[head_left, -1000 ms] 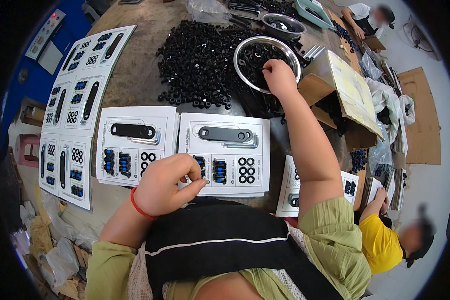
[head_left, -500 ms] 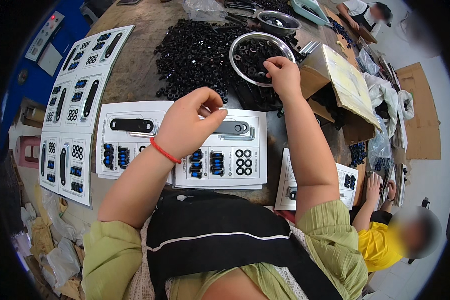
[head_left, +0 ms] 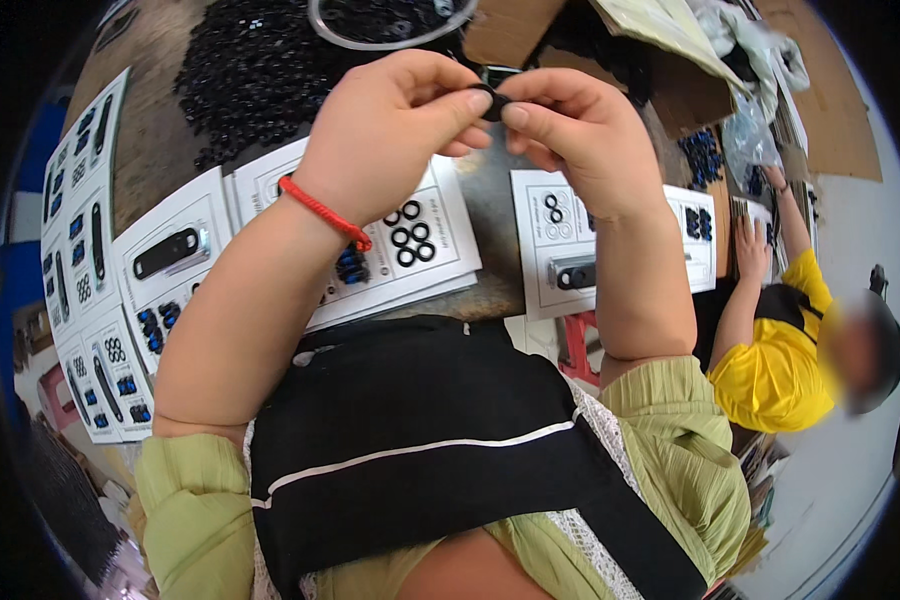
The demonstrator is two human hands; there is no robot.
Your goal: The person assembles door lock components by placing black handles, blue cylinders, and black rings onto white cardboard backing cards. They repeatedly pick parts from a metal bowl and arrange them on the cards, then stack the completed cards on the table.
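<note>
Black round pcs now pinched btwn thumb & fingertips of both L hand & R hand, approx. tip to tip; R's left the bowl, just beyond L, so prob. picking's become two-handed handling.

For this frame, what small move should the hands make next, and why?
Probably carry the small black part, pinched between the left hand and right hand, to the sheet by the right forearm and lay it on a pale ring outline: a few black rings already sit there, yet several outlines look bare.
</note>
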